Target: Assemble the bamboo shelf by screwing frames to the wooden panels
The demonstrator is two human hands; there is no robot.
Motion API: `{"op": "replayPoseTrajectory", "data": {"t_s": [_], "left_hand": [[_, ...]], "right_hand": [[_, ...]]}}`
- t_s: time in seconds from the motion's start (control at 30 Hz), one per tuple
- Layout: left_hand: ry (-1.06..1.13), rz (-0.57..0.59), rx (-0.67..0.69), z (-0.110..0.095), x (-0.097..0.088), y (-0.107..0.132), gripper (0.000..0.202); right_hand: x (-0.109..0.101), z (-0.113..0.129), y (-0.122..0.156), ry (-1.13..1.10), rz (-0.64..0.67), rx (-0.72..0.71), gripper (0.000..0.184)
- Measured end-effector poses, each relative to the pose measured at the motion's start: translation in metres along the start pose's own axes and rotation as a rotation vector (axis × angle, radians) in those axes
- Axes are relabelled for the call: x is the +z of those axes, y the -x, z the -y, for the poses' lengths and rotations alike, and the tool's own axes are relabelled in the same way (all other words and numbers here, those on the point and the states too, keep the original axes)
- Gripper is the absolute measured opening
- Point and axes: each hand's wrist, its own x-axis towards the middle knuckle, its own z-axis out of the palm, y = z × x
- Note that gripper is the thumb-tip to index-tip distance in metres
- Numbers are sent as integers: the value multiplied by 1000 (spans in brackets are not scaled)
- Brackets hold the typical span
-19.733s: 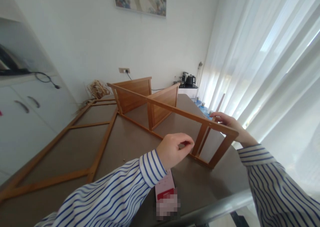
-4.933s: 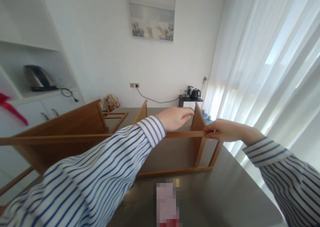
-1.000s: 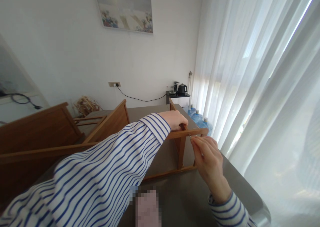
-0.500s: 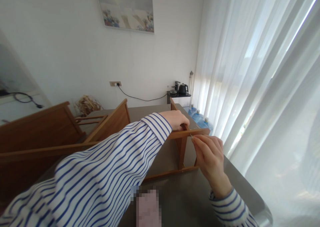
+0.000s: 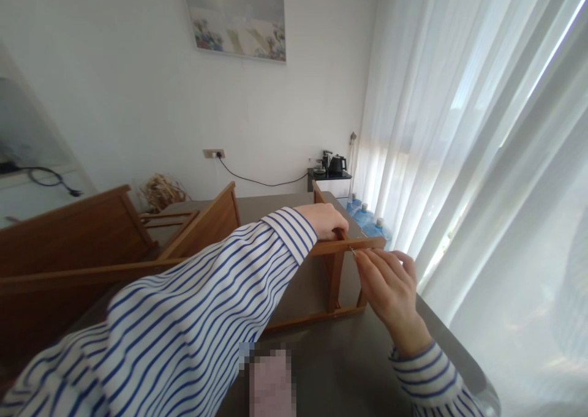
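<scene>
A long wooden frame (image 5: 340,282) of rails and upright panels stands on the grey table (image 5: 349,362). My left hand (image 5: 325,220) is closed over the frame's top rail near its right end. My right hand (image 5: 388,285) pinches a thin metal tool (image 5: 353,250) against the front face of that rail, right beside the left hand. Both sleeves are blue and white striped.
A second wooden frame (image 5: 169,216) lies flat at the table's far left. White curtains (image 5: 482,129) hang along the right. A kettle on a small cabinet (image 5: 331,166) and water bottles (image 5: 365,215) stand at the far wall. A pink object (image 5: 271,380) lies on the table's near edge.
Over the last second my right hand has stayed at the rail's end, shifting slightly right with its fingers re-posed on the thin tool. My left hand has kept its grip on the rail.
</scene>
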Motion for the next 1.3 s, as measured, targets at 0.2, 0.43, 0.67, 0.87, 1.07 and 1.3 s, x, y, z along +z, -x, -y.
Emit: {"op": "replayPoseTrajectory", "data": {"t_s": [0.2, 0.43, 0.67, 0.87, 1.07, 1.3], "left_hand": [[1, -17, -11, -3, -1, 0, 19], [-19, 21, 7, -5, -5, 0, 19], [-29, 41, 7, -8, -9, 0, 19], [-20, 34, 12, -9, -8, -1, 19], [-10, 31, 14, -9, -9, 0, 18], [-44, 36, 16, -10, -9, 0, 19]], "right_hand": [[-1, 9, -1, 120, 4, 63, 22], [-9, 34, -18, 229, 82, 135, 7], [-6, 44, -21, 203, 96, 257, 21], [-12, 37, -11, 96, 45, 267, 4], [-14, 31, -13, 70, 49, 222, 8], [-13, 29, -13, 67, 46, 213, 11]]}}
